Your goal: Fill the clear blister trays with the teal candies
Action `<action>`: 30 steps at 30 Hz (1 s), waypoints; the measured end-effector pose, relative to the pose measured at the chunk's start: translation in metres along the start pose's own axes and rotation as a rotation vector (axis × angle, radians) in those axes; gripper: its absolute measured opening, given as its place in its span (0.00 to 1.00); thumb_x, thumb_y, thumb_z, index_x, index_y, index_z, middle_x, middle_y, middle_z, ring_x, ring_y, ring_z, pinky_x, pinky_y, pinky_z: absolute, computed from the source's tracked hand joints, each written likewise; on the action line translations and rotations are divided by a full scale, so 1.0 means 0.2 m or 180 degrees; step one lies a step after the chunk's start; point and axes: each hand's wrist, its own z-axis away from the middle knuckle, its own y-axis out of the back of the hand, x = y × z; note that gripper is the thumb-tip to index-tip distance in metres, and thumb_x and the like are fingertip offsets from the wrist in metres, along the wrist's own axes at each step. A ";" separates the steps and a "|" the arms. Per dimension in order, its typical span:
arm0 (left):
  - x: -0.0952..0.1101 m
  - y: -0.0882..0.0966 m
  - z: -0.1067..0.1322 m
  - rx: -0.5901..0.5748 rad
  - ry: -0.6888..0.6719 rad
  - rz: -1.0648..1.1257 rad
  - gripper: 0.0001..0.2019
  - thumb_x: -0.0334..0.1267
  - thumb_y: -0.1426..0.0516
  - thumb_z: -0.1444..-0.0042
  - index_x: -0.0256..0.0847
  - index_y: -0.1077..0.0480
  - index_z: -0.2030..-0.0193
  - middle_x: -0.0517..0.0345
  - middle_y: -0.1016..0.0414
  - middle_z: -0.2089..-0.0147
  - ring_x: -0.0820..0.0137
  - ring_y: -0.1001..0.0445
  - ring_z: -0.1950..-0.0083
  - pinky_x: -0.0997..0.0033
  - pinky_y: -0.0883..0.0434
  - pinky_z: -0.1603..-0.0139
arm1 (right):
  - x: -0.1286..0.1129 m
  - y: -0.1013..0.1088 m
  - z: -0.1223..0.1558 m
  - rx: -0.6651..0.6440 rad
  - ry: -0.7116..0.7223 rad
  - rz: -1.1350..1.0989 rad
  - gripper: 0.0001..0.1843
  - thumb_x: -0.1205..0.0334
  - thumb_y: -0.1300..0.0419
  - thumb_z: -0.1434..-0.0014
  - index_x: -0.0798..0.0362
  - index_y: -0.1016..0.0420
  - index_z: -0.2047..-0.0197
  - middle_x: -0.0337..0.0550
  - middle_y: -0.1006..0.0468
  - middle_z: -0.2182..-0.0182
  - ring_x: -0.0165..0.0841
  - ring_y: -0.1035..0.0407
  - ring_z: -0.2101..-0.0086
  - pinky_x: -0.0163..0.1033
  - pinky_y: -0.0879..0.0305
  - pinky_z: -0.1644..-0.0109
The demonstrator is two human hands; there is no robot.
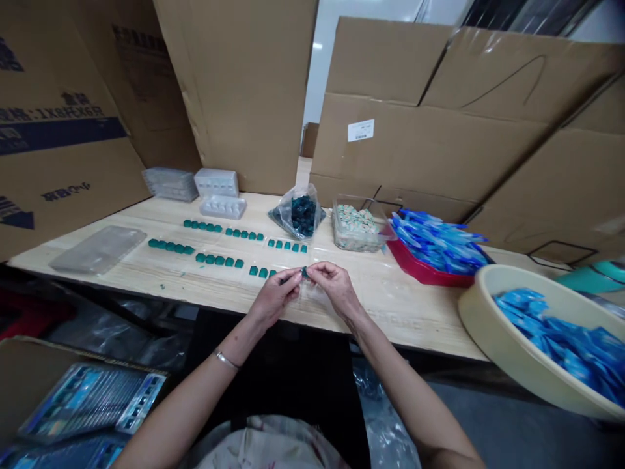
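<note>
Both hands meet over the front edge of the table. Between their fingertips is a small dark green piece (305, 272). My left hand (276, 299) is closed, thumb and fingertips pressed at the piece's left side. From the right, my right hand (336, 286) pinches the same piece between thumb and forefinger. Just behind the left hand is the end of a front row of green blocks (219, 260), set out in groups. A second row of green blocks (244, 235) lies farther back. A clear bag of dark green pieces (303, 215) stands behind the hands.
Right of the bag are a clear tub of small pale pieces (359, 225), a red tray (415, 270) of blue packets and a cream basin (512, 352) overhanging the edge. Clear plastic trays (222, 207) and a flat plastic case (97, 249) lie left. Cardboard (390, 143) walls the back.
</note>
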 end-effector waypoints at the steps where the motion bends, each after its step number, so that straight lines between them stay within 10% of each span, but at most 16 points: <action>1: -0.01 -0.01 -0.01 0.0048 -0.0088 -0.0125 0.16 0.39 0.35 0.55 0.35 0.25 0.59 0.61 0.31 0.72 0.84 0.39 0.75 0.83 0.39 0.74 | 0.00 0.00 0.01 0.0056 -0.0013 -0.0039 0.13 0.54 0.35 0.53 0.54 0.24 0.68 0.40 0.23 0.73 0.28 0.30 0.74 0.35 0.32 0.66; 8: 0.00 -0.05 -0.02 -0.0065 -0.0091 -0.0164 0.15 0.41 0.36 0.53 0.34 0.27 0.60 0.62 0.35 0.75 0.82 0.40 0.75 0.82 0.42 0.74 | -0.01 0.03 0.05 0.0167 -0.0167 -0.0329 0.16 0.57 0.30 0.60 0.54 0.22 0.66 0.41 0.20 0.71 0.33 0.26 0.70 0.40 0.29 0.59; 18: 0.00 0.01 -0.04 -0.1068 0.1023 0.0773 0.08 0.32 0.36 0.52 0.33 0.31 0.67 0.65 0.42 0.76 0.85 0.45 0.78 0.85 0.44 0.78 | 0.00 0.11 0.07 -0.0384 -0.0468 -0.0520 0.18 0.56 0.30 0.59 0.55 0.23 0.65 0.40 0.22 0.74 0.30 0.28 0.73 0.37 0.31 0.64; 30: -0.06 -0.01 -0.02 -0.0644 0.0509 0.0564 0.12 0.36 0.36 0.53 0.34 0.35 0.70 0.67 0.44 0.78 0.84 0.45 0.79 0.84 0.47 0.79 | 0.03 0.10 0.08 -0.0220 -0.0378 -0.0678 0.15 0.59 0.33 0.54 0.54 0.26 0.62 0.35 0.27 0.77 0.26 0.33 0.75 0.33 0.36 0.68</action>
